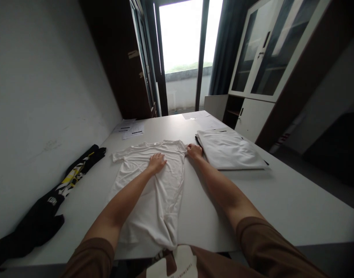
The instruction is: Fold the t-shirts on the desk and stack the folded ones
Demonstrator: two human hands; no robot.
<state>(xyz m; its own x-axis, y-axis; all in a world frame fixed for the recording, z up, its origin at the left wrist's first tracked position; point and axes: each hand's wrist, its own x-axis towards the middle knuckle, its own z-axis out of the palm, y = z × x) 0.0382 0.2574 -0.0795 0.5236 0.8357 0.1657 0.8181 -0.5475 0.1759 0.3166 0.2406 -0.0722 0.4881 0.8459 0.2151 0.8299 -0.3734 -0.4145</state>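
Note:
A white T-shirt lies spread on the table, its collar toward the window and its lower hem at the near edge. Wrinkles run down its right half. My left hand rests flat on the upper chest of the shirt, fingers stretched out. At the shirt's right sleeve, my right hand is closed, with its fingers pinching the sleeve end. Just right of that hand lies a folded stack of white cloth, with a dark edge showing beneath it.
Along the left wall a black garment with yellow and white patches lies on the white table. Printed papers sit at the far left corner, and more sheets at the far right. A glass-door cabinet stands beyond.

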